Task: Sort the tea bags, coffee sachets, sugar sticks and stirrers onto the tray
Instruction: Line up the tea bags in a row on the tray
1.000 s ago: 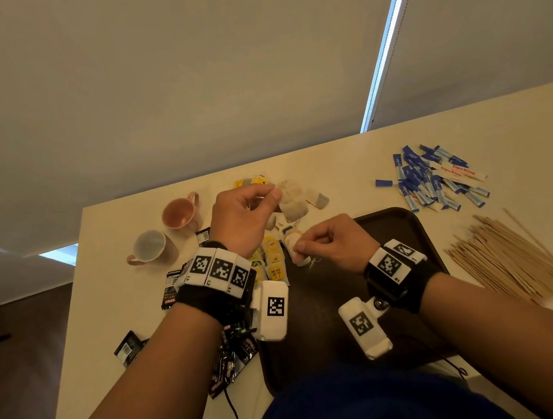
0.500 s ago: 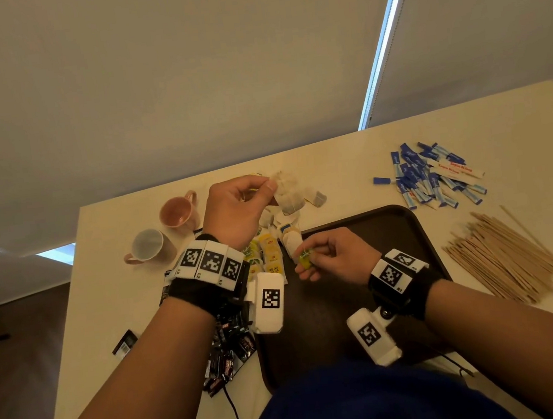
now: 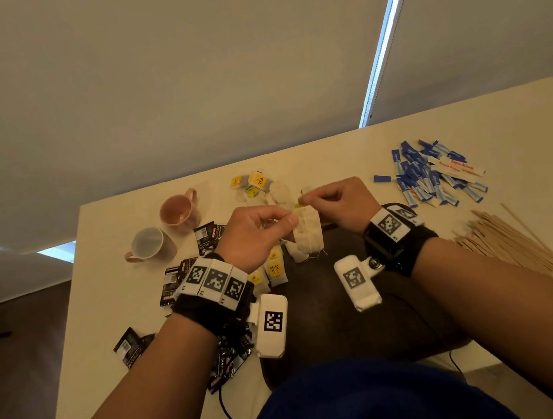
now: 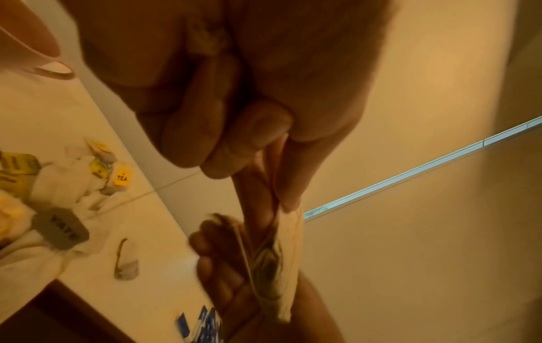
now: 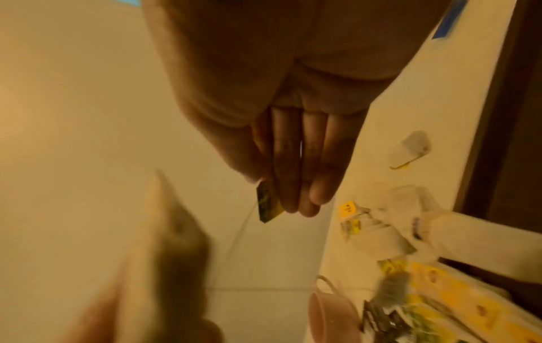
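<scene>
While both my hands are up over the tray's far edge, here's the state:
left hand (image 3: pixel 257 234): thumb and fingers curled, pinching the tea bag (image 3: pixel 309 231) by its top edge.
right hand (image 3: pixel 336 202): fingertips pressed together on the yellow tag (image 5: pixel 268 205); thin string runs from it towards the bag.
bag position: hanging in the air above the tray (image 3: pixel 350 321), apart from the loose tea bag pile (image 3: pixel 258 187) on the table (image 3: pixel 112 297).
handling: my guess is very light, soft, floppy paper that tears easily; string could snag.
grip spot: top seam or tag, not the filled middle.
sugar sticks (image 3: pixel 433 174), stirrers (image 3: pixel 503 242): off to the right, untouched.
</scene>
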